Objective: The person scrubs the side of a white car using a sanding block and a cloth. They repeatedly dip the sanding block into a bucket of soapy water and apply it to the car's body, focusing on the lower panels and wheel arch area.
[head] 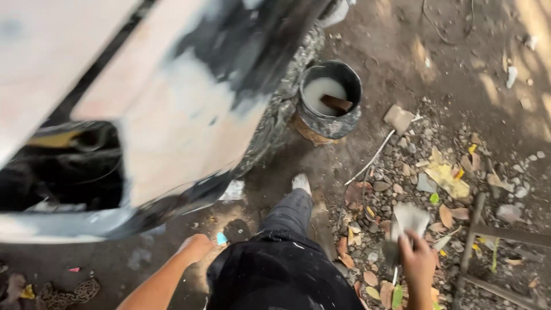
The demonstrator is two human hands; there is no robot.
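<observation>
My left hand (196, 247) is low beside my left knee, closed around a small light-blue object (221, 238) that pokes out past my fingers. My right hand (417, 261) is raised at the lower right and grips a worn, blurred grey sheet (408, 221) together with a thin tool-like handle. In front of me stands a car body panel (172, 103), patched with pale filler and dark sanded areas. A dark bucket (332, 97) with cloudy water and a brown block in it sits on the dirt near the tyre.
My leg in dusty dark trousers and a pale shoe (301, 182) stretches forward. Stones, dry leaves and a stick (372, 159) litter the ground at right. A rusty metal frame (488, 241) lies at far right, a chain (72, 294) at bottom left.
</observation>
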